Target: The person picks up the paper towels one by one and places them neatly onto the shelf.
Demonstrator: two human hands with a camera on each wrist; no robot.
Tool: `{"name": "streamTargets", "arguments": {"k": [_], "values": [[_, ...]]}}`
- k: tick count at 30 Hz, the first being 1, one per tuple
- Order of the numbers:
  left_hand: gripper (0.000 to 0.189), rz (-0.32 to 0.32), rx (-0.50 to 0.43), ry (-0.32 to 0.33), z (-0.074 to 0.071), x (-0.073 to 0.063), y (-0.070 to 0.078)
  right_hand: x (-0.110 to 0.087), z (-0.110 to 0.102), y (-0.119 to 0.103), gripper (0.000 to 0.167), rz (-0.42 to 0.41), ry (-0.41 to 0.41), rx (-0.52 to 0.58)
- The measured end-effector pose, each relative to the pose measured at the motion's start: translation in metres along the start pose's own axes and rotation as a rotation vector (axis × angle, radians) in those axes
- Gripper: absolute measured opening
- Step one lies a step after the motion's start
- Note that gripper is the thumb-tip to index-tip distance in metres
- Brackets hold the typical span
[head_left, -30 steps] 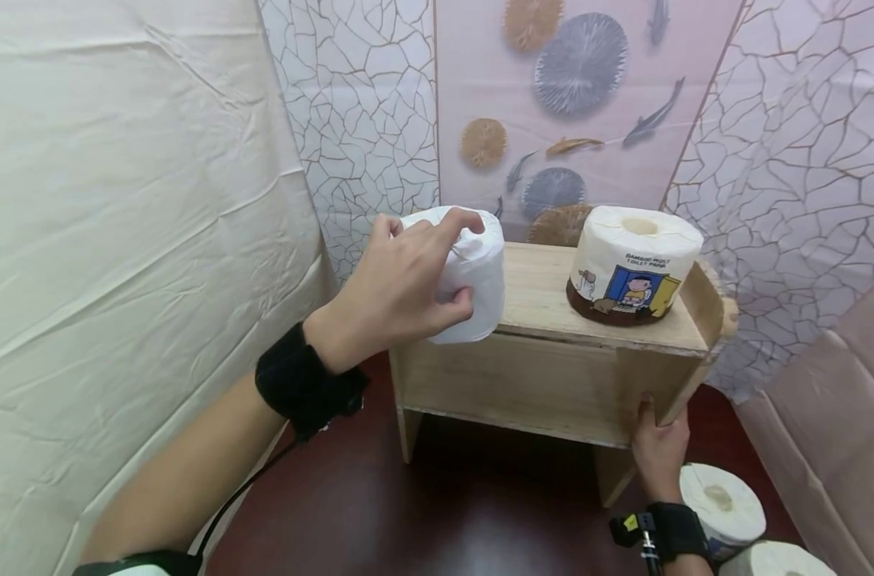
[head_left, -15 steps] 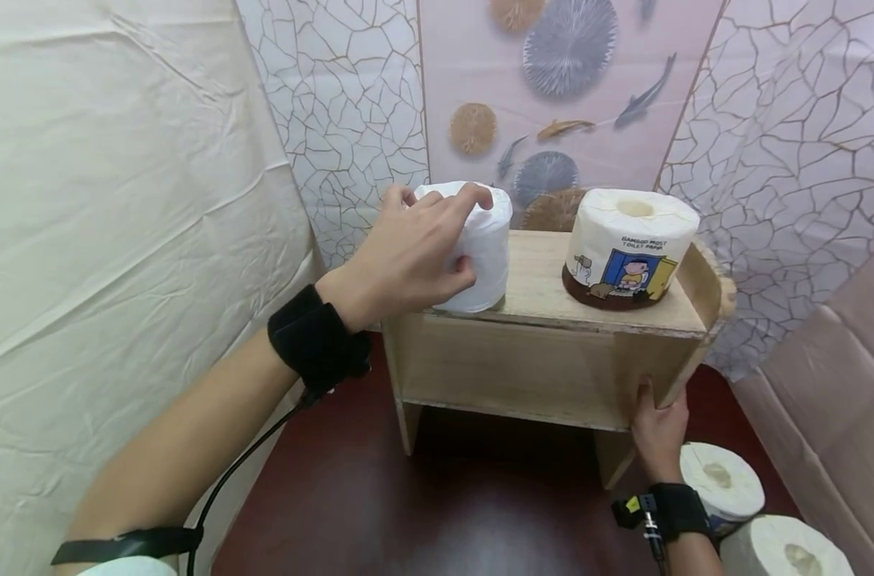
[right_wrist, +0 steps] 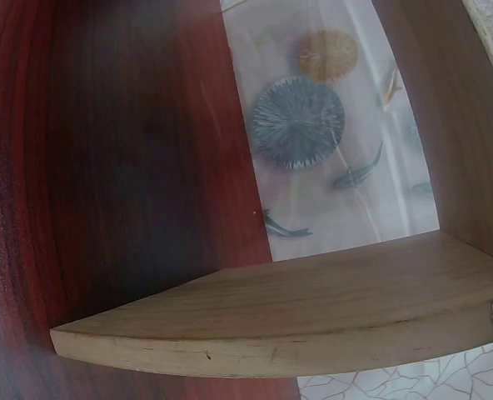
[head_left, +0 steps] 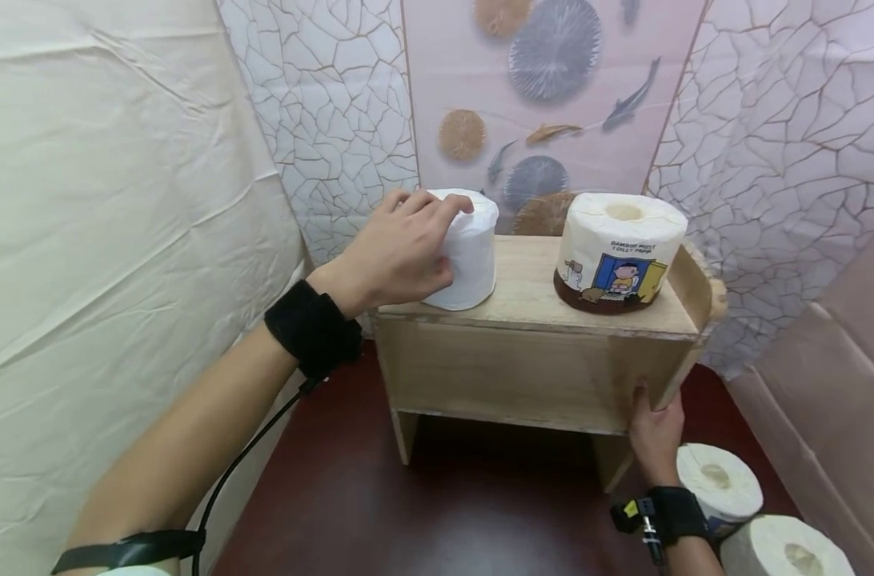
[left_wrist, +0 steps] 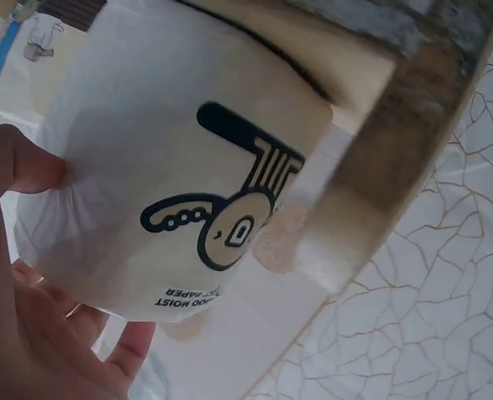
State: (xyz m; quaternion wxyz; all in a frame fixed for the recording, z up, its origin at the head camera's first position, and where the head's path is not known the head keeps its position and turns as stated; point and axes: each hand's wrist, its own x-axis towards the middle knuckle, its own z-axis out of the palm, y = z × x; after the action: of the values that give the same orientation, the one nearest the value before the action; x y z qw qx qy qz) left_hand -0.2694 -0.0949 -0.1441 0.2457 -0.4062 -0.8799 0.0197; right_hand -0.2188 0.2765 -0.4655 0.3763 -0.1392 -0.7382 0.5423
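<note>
My left hand (head_left: pixel 401 252) grips a wrapped toilet paper roll (head_left: pixel 471 258) from above, thumb on its near side. The roll stands upright on the left part of the top board of a small wooden shelf (head_left: pixel 525 276). In the left wrist view, the wrapper of this toilet paper roll (left_wrist: pixel 155 158) bears a cartoon dog's head and some lettering. A second toilet paper roll (head_left: pixel 615 268), with a brown base band and a cartoon, stands on the shelf's right part. My right hand (head_left: pixel 656 436) holds the shelf's right side panel (head_left: pixel 663 376); its fingers are partly hidden behind the wood.
Two more toilet paper rolls, one behind (head_left: pixel 718 480) and one in front (head_left: pixel 783 548), sit on the dark red tabletop (head_left: pixel 437 520) beside my right wrist. A cream cloth wall (head_left: pixel 120 200) stands close on the left. A patterned cloth hangs behind the shelf.
My left hand has lowered the toilet paper roll onto the shelf's top board and still holds it. The right hand stays on the side panel. The head view has shifted slightly.
</note>
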Motion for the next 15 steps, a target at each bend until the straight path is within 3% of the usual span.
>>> {"name": "streamTargets", "arguments": {"k": [5,15], "values": [[0.063,-0.016,-0.025,-0.009,0.0035,-0.0054,-0.0059,-0.0042,0.0040,-0.0013,0.047,0.013,-0.013,-0.007],[0.071,0.018,-0.035,0.048,0.0023,-0.0060,-0.0089,0.0005,0.0026,-0.0021,0.045,0.016,0.008,-0.003]]}}
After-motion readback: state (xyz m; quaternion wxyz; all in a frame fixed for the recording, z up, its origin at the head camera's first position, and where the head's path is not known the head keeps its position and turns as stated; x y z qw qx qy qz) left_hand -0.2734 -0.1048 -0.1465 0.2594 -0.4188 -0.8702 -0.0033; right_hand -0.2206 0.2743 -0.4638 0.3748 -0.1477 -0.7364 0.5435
